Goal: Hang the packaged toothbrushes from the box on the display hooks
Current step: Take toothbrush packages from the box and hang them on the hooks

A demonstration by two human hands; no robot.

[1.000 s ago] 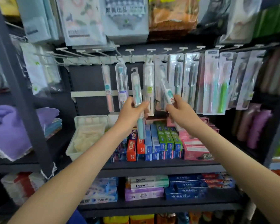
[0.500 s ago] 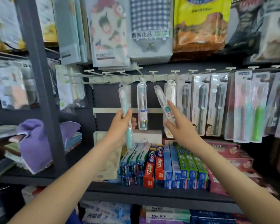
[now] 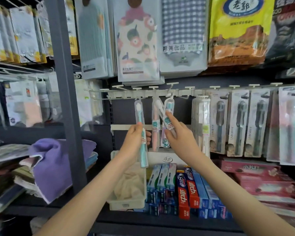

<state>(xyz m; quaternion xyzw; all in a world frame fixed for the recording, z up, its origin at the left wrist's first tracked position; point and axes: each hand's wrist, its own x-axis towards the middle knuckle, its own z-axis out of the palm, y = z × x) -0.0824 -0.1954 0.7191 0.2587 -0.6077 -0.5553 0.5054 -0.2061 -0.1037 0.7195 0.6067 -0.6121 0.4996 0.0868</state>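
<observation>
L hand (image 3: 134, 138) grips teal pack (image 3: 140, 114), upright, top just under left end of rail (image 3: 126, 94). R hand (image 3: 179, 138) pinches second pack (image 3: 166, 119), tilted, top leaning left toward rail's middle; R nearer.

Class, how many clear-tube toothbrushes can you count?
4: teal tube in the left hand; pink tube hanging beside it; tilted tube in the right hand; rear tube hanging behind that. Others may be hidden.
</observation>
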